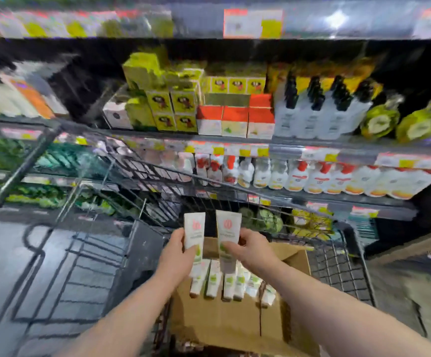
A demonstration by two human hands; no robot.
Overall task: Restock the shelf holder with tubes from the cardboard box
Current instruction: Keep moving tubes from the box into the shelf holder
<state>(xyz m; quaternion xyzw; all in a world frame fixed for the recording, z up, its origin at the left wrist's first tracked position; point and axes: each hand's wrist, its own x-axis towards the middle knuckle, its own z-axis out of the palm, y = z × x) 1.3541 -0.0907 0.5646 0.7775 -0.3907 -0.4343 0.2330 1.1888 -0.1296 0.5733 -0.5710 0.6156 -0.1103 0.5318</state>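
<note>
Each hand holds one white tube with a red logo and green print, upright above the cardboard box. My left hand grips the left tube by its lower half. My right hand grips the right tube, thumb across its front. Several more tubes of the same kind lie in a row inside the open box, which sits in a wire shopping cart. The view is blurred, and I cannot make out the shelf holder.
Store shelves fill the view ahead: yellow and orange cartons and dark-capped white bottles on the upper shelf, red-capped white bottles below. The cart's raised wire front stands between me and the lower shelves. Grey floor lies left.
</note>
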